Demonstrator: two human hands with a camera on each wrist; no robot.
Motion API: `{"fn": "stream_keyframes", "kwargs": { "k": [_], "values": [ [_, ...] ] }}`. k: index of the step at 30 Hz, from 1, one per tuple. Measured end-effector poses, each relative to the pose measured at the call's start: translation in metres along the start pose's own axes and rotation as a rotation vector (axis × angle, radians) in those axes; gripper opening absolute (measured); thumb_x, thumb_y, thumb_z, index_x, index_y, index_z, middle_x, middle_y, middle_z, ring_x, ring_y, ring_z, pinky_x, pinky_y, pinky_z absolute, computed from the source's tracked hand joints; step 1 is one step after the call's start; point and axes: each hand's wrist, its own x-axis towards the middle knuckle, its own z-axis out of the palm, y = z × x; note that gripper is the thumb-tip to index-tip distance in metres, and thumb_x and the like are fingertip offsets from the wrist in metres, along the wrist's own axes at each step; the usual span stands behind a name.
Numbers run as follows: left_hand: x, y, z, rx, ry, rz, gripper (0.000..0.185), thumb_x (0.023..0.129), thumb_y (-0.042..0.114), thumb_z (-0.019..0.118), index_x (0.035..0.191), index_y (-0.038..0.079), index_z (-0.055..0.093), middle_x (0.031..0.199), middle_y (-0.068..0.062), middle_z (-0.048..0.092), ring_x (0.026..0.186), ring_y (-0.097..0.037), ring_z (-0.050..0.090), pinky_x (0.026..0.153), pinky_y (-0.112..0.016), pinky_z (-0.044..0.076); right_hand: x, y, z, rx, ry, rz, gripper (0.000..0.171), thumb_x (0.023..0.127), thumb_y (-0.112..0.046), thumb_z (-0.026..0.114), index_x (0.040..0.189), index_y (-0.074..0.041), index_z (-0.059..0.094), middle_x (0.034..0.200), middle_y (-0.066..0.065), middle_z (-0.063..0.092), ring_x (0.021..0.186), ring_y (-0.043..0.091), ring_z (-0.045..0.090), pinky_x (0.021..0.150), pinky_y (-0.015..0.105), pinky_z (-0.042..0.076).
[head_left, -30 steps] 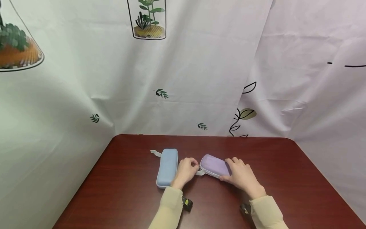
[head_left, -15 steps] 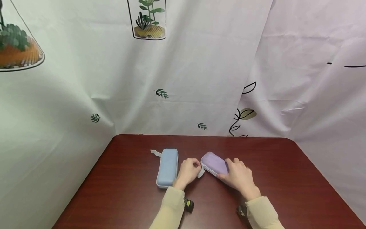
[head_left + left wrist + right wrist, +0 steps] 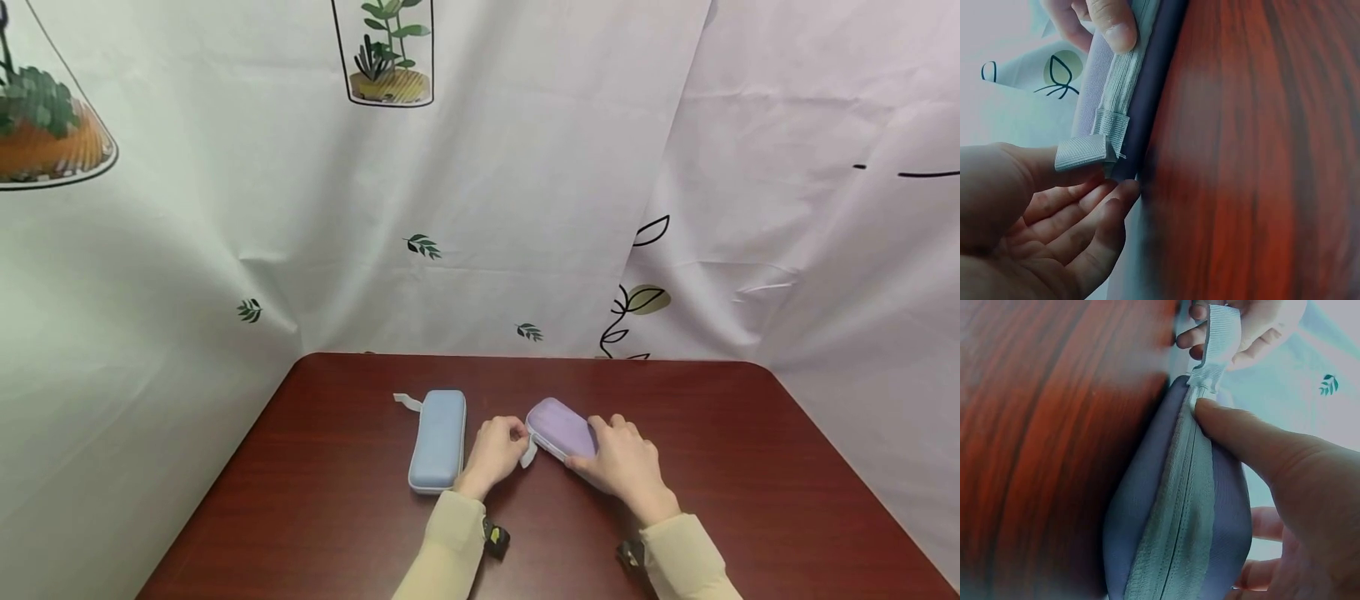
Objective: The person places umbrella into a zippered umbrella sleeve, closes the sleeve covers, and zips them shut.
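White backdrop cloth (image 3: 525, 183) printed with leaves and potted plants, hung behind and to both sides. Dark red wood-grain counter (image 3: 337, 517) below it, carrying two zip cases. Blue case (image 3: 438, 439) lying lengthwise left of centre, a pale strap end at its far left corner, untouched, just beside the left wrist. Purple case (image 3: 558, 427) right of centre, set at a slant with its far end turned toward the blue case, tipped up on its edge under the right hand. Right hand (image 3: 618, 467) curled over the near end of the purple case, thumb pressed on the zipper seam in the right wrist view, other fingers wrapped round the far side. Left hand (image 3: 495, 450) between the two cases, pinching the grey pull tab (image 3: 1085, 152) at the purple case's far end, remaining fingers loosely curled beneath. Beige sleeves on both forearms.
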Motion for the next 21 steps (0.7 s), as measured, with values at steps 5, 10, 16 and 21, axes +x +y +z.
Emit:
{"fn": "stream_keyframes", "kwargs": {
  "k": [5, 10, 16, 21],
  "values": [
    [0.0, 0.0, 0.003, -0.041, -0.023, -0.028, 0.006, 0.088, 0.008, 0.064, 0.083, 0.01, 0.066, 0.071, 0.005, 0.059, 0.065, -0.011, 0.054, 0.062, -0.029, 0.045, 0.0, -0.002, -0.001, -0.006, -0.018, 0.005, 0.078, 0.067, -0.056, 0.079, 0.125, -0.006, 0.061, 0.1, 0.017, 0.057, 0.092, 0.037, 0.057, 0.062, 0.055, 0.047],
    [0.002, 0.001, 0.005, -0.111, -0.07, -0.061, 0.01, 0.094, 0.013, 0.06, 0.094, 0.008, 0.068, 0.072, 0.004, 0.06, 0.064, -0.01, 0.053, 0.06, -0.028, 0.044, -0.001, -0.003, -0.001, -0.011, -0.036, 0.001, 0.077, 0.074, -0.056, 0.075, 0.127, -0.002, 0.058, 0.106, 0.02, 0.059, 0.096, 0.038, 0.058, 0.066, 0.056, 0.047],
    [0.0, 0.004, 0.012, -0.288, -0.169, -0.091, 0.032, 0.099, 0.016, 0.055, 0.125, -0.002, 0.059, 0.074, -0.002, 0.066, 0.059, -0.012, 0.061, 0.055, -0.027, 0.049, -0.002, -0.002, -0.002, 0.049, -0.055, 0.01, 0.073, 0.084, -0.055, 0.067, 0.13, 0.002, 0.057, 0.112, 0.023, 0.061, 0.096, 0.04, 0.062, 0.067, 0.058, 0.049],
    [-0.002, 0.01, 0.019, -0.347, -0.204, -0.091, 0.049, 0.099, 0.016, 0.055, 0.143, -0.003, 0.042, 0.071, -0.003, 0.067, 0.057, -0.016, 0.064, 0.054, -0.026, 0.051, 0.0, -0.004, -0.003, 0.094, -0.05, -0.006, 0.068, 0.087, -0.048, 0.067, 0.124, 0.008, 0.058, 0.109, 0.027, 0.062, 0.091, 0.041, 0.063, 0.069, 0.056, 0.05]
  ]
}}
